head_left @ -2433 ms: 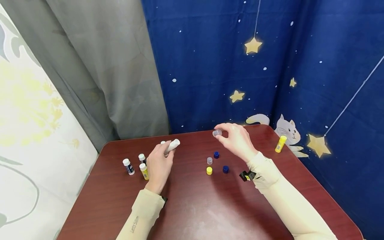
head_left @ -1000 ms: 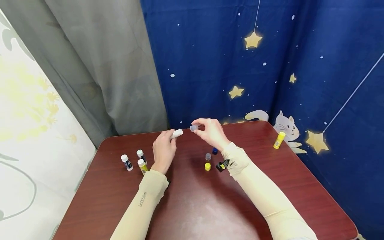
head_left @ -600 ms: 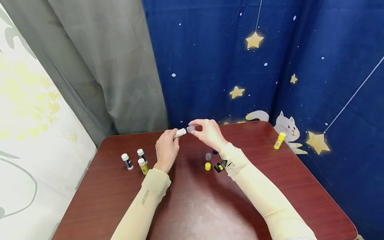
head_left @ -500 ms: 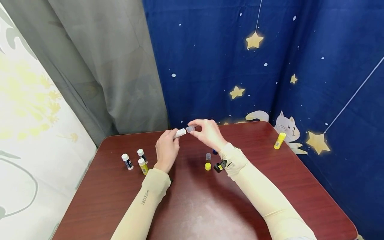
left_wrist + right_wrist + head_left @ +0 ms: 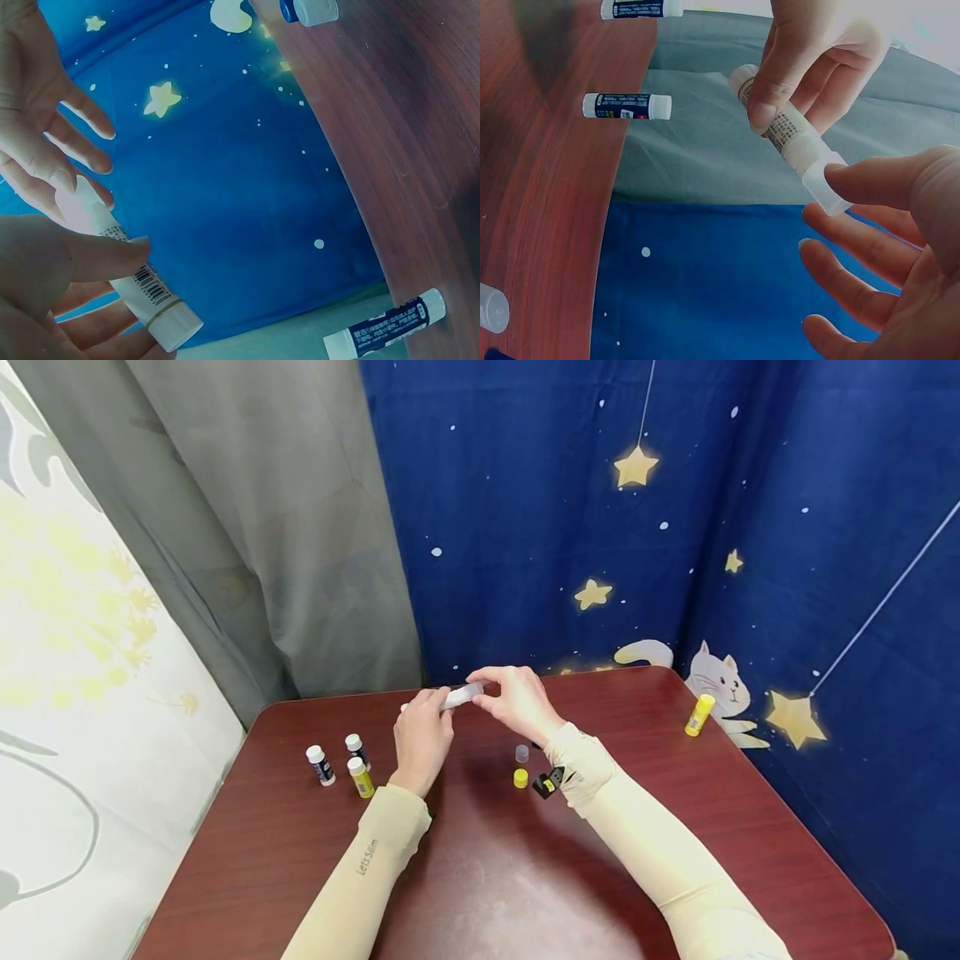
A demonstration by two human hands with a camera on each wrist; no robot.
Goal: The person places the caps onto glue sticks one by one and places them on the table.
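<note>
My left hand grips a white glue stick with dark print and a barcode around its body. The stick is held tilted above the table's far edge. With thumb and fingers, my right hand pinches a translucent cap at the glue stick's other end. The cap lies over that end; how firmly it sits cannot be told. Below the right hand, a loose translucent cap and a yellow cap rest on the table. A blue cap is mostly hidden by the right wrist.
To the left on the dark red table stand two navy glue sticks and a yellow one. A white tip shows behind the left hand. Another yellow glue stick stands at the right edge. Curtains hang beyond the table.
My right hand has come left with the translucent cap, and my left hand slightly right with the glue stick. The gap between cap and stick has closed.
</note>
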